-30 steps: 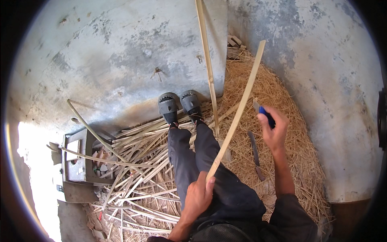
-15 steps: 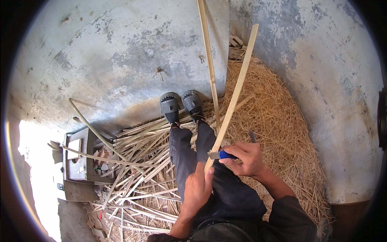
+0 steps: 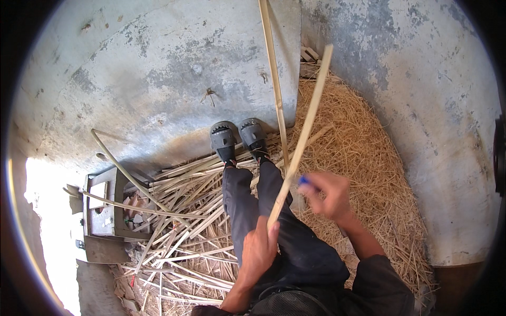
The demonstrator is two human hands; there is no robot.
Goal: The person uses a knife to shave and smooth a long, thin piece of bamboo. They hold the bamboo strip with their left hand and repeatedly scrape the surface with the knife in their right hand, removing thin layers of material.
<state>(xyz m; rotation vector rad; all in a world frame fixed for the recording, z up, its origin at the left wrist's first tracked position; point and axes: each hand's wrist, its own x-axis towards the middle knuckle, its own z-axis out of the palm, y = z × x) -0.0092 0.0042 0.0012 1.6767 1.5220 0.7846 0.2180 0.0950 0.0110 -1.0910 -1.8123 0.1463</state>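
Note:
A long, pale bamboo strip slants up and away from my lap. My left hand is closed around its lower end, thumb along the side. To the right of the strip, my right hand is closed on a knife with a blue handle. Both hand and knife are smeared by motion, and the blade cannot be made out. A gap shows between the knife and the strip.
Many split bamboo strips lie left of my legs. Fine shavings heap up on the right. Another strip leans on the far wall. A box-like wooden frame stands at left; my shoes are near the wall.
My right hand has lifted the knife off the strip, up and slightly to the right. The strip's far end has dropped a little, while my left hand keeps its grip.

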